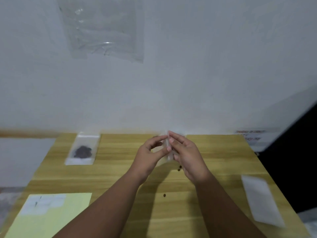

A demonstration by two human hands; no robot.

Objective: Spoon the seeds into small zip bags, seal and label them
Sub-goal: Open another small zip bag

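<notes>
Left hand [151, 152], right hand [187, 155] pinch one zip bag [167, 149] | I count one filled bag [82, 149] far-left corner, three loose seeds [164, 195] | wooden table [116, 170], white wall [197, 79]

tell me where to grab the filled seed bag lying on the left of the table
Pinch the seed bag by its empty far strip, coming from above at that edge. It lies flat on the table with the seeds heaped mid-bag, so the flat ends pinch cleanly.
</notes>
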